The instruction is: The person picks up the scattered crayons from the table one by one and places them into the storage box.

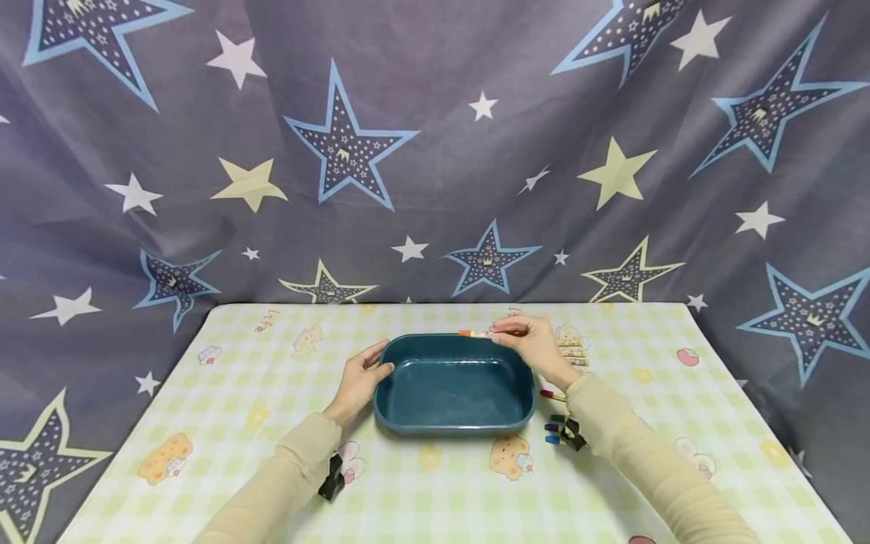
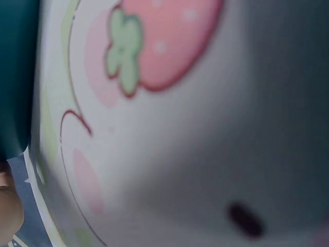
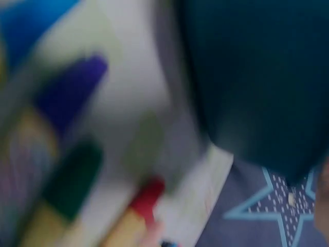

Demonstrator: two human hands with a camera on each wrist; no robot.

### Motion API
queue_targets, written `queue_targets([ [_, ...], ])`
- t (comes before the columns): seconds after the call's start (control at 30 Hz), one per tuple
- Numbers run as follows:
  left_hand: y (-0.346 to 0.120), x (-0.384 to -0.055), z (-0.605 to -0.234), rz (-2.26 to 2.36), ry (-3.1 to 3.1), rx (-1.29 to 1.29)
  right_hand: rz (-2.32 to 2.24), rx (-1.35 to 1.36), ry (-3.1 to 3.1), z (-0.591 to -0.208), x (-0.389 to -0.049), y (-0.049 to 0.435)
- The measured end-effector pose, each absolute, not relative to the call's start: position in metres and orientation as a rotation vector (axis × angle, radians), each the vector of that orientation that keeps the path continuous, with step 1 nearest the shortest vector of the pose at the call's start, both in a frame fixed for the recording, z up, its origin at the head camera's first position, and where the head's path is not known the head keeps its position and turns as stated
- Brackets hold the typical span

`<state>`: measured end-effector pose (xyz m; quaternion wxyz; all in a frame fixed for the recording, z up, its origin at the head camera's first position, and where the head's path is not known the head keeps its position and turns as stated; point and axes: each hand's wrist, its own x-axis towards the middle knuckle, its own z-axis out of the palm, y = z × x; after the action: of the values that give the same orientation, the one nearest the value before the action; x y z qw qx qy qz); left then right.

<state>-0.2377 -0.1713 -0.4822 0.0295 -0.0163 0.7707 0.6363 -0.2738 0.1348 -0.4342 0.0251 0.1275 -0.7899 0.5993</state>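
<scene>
A dark teal rectangular dish with rounded corners sits on the table. My left hand grips its left rim, thumb over the edge; the dish's side fills the left edge of the left wrist view. Above the far right part of the rim, my right hand pinches an orange-ended marker, its orange end pointing left. To the dish's right lie more markers: a red-ended one, a green-ended one, a purple-ended one and a blue-ended one. My right forearm partly covers them.
Several patterned marker barrels lie beyond my right wrist. Black wrist-camera mounts show beside both forearms. A checked cloth with cartoon prints covers the table, and a grey star-patterned curtain hangs behind the far edge.
</scene>
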Motion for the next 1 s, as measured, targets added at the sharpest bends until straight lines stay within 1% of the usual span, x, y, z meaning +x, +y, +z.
queue_targets([
  [0.2, -0.172, -0.233, -0.487, 1.959, 2.366, -0.099, 1.82, 0.369, -2.531, -0.454, -0.273, 0.108],
  [0.37, -0.172, -0.235, -0.487, 1.961, 2.371, -0.071, 1.774, 0.334, -2.584, -0.463, -0.276, 0.094],
  [0.5, -0.171, -0.238, -0.486, 1.98, 2.379, -0.039, 1.696, 0.307, -2.657, -0.466, -0.277, 0.088],
  [0.73, -0.17, -0.237, -0.487, 1.981, 2.351, -0.051, 1.467, 0.343, -2.787, -0.473, -0.276, 0.085],
  [1.0, -0.171, -0.238, -0.484, 1.972, 2.38, -0.054, 1.424, 0.318, -2.915, -0.473, -0.276, 0.083],
])
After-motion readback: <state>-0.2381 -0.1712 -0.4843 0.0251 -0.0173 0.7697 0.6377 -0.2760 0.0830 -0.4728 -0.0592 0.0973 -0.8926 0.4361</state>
